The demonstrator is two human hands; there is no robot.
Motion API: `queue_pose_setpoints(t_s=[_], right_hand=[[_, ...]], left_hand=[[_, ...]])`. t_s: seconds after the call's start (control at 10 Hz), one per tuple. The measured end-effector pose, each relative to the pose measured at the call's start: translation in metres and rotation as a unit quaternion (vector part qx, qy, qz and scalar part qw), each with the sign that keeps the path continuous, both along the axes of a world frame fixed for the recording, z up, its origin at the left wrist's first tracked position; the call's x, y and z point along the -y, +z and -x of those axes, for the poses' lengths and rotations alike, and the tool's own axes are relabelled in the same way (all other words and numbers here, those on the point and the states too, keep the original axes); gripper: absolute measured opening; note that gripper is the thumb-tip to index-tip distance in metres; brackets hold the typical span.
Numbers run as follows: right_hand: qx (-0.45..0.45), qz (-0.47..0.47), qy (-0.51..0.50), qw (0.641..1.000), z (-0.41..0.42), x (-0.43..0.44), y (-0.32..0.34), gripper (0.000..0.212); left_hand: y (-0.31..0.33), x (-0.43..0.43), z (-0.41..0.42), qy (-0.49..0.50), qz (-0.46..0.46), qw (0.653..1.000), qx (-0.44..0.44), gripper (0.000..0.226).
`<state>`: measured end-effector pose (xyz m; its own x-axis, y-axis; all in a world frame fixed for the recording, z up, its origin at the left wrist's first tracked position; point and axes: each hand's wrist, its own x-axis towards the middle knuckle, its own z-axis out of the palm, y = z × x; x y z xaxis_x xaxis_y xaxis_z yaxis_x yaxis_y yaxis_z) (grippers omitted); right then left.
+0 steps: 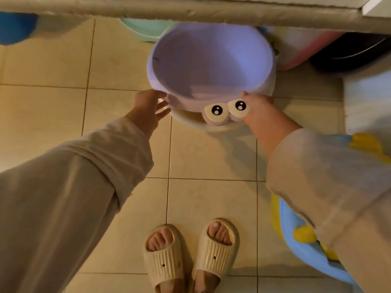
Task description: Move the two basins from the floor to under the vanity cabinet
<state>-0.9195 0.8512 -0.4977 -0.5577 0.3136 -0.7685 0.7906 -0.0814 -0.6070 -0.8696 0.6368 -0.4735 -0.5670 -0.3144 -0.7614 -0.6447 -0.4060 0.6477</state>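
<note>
A purple basin (211, 60) with two cartoon eyes on its near rim sits tilted on the tiled floor, its far side under the grey front edge of the vanity cabinet (190, 11). It seems to rest in a cream basin (186, 119) whose rim shows below it. My right hand (257, 108) grips the purple basin's near rim beside the eyes. My left hand (148, 108) is at the rim's left side, fingers spread, touching or just off it. A blue and yellow basin (300, 240) lies on the floor at lower right, partly hidden by my right sleeve.
Under the cabinet are a mint green basin (146, 30), a blue object (17, 28) at far left, a pink container (304, 49) and a dark round object (349, 53) at right. My feet in cream slippers (190, 256) stand on the beige tiles.
</note>
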Motion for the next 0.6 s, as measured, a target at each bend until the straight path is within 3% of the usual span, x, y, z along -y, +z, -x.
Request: queue_pose_setpoints(t_s=[0.2,0.3,0.4,0.5,0.6], right_hand=[[0.02,-0.137,0.046,0.989,0.005,0.002,-0.022,0.06],[-0.006,-0.171,0.099,0.98,0.001,-0.003,-0.023,0.057],[0.013,-0.175,0.126,0.976,0.002,-0.012,-0.02,0.047],[-0.003,-0.137,0.109,0.985,-0.014,-0.018,-0.007,0.008],[-0.02,-0.168,0.142,0.975,-0.057,-0.026,0.005,0.009]], left_hand=[[-0.014,0.007,0.013,-0.095,0.041,0.995,0.006,0.02],[-0.014,0.011,0.018,-0.184,0.101,0.977,0.032,0.039],[-0.017,0.007,0.019,-0.319,0.229,0.918,0.05,0.045],[-0.02,0.006,0.01,-0.389,0.315,0.864,0.044,0.055],[-0.022,0.012,-0.011,-0.39,0.386,0.835,0.042,0.051]])
